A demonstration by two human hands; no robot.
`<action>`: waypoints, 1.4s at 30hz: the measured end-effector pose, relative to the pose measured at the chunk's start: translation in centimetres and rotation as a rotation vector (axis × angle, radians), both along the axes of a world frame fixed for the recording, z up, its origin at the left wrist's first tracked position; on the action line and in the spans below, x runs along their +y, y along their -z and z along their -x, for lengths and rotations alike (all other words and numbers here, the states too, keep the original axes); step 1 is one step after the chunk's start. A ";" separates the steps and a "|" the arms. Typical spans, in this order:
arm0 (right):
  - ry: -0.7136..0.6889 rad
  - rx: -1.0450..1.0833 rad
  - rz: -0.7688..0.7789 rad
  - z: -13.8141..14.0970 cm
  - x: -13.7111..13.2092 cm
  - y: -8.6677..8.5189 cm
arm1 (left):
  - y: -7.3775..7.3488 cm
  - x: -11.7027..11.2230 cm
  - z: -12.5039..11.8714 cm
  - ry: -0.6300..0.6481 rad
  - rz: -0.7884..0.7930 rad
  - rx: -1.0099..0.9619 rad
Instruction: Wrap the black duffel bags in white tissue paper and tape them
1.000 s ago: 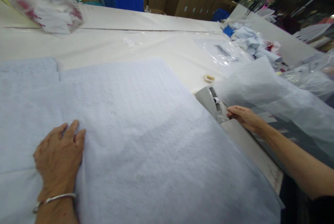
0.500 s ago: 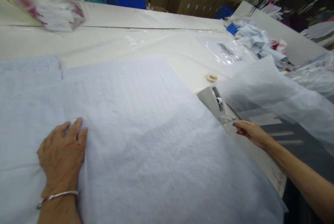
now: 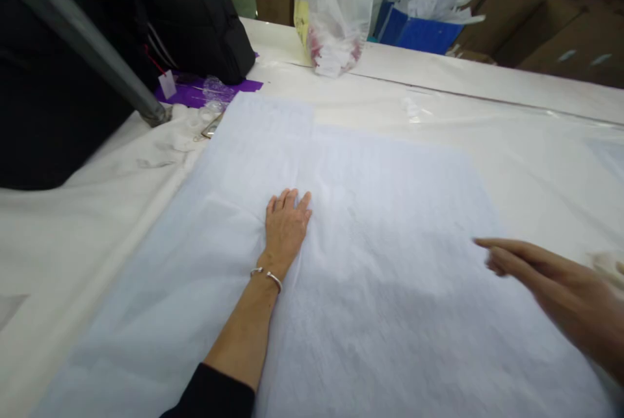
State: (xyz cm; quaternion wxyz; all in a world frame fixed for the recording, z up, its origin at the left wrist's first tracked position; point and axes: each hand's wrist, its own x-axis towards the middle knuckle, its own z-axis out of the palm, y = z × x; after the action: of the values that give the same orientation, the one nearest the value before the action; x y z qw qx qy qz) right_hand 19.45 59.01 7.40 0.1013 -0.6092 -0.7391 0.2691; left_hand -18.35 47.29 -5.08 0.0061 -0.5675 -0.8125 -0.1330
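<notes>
My left hand (image 3: 286, 228) lies flat on the pale sheets of thin fabric-like material, fingers spread, close to the line where two sheets overlap. A silver bracelet (image 3: 267, 277) circles that wrist. The right-hand sheet (image 3: 390, 255) covers much of the table before me; the left-hand sheet (image 3: 195, 268) lies beside it and partly overlaps. Over the right part of the sheet hovers my right hand (image 3: 546, 288), blurred, with its index finger stretched forward and the other fingers curled in. Anything pinched at its fingertips is too thin or blurred to make out.
A black backpack (image 3: 190, 15) rests at the back left on purple plastic (image 3: 195, 90), near a grey metal pole (image 3: 97, 47). A clear bag (image 3: 336, 15) and a blue box (image 3: 419, 31) of scraps stand along the far edge. Cardboard boxes (image 3: 541, 28) are behind.
The view has swung left, bringing in the backpack and pole. My right hand has left the grey tape dispenser and come over the sheet. My left hand stays flat by the overlap.
</notes>
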 end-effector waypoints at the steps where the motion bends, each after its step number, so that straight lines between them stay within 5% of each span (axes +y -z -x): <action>1: -0.136 0.097 0.065 4.4 1.0 0.5 | 0.0 -0.1 -0.1 0.000 -0.004 -0.013; 4: -0.449 0.284 0.193 17.0 3.7 2.1 | -0.1 -0.2 -0.2 0.003 -0.024 -0.055; 7: -0.571 0.376 0.237 26.2 6.7 3.9 | 0.0 -0.2 -0.2 0.007 -0.040 -0.087; 11: -0.592 0.283 0.248 32.9 10.7 6.4 | 0.4 -0.2 -0.2 0.000 -0.034 -0.114; 15: -0.627 -0.162 0.140 35.8 13.0 8.0 | 0.4 -0.2 -0.2 -0.008 -0.038 -0.127; 22: -0.602 -0.602 -0.235 36.4 14.3 6.8 | 0.4 -0.3 -0.3 -0.028 -0.031 -0.096; 27: -0.587 -0.268 -0.446 35.0 12.9 7.9 | 0.3 -0.2 -0.3 -0.026 -0.020 -0.066; 32: -0.660 -0.247 -0.327 34.9 9.9 12.7 | 0.2 -0.1 -0.2 -0.031 -0.008 -0.049; 36: -0.579 -0.007 -0.171 34.1 9.7 12.4 | 0.3 -0.1 -0.1 -0.030 -0.014 -0.053; 39: -0.357 0.388 -0.152 30.1 7.0 9.9 | 0.2 -0.1 -0.1 -0.022 -0.038 -0.084; 42: -0.322 0.470 -0.155 21.8 -0.3 8.2 | 0.3 0.1 0.2 -0.027 -0.061 -0.162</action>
State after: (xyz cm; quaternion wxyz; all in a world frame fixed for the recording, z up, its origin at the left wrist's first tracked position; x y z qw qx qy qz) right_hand -2.31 58.75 -0.81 0.2720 -0.3954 -0.8009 0.3582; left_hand -18.58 47.34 -5.34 -0.0404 -0.5434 -0.8136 -0.2030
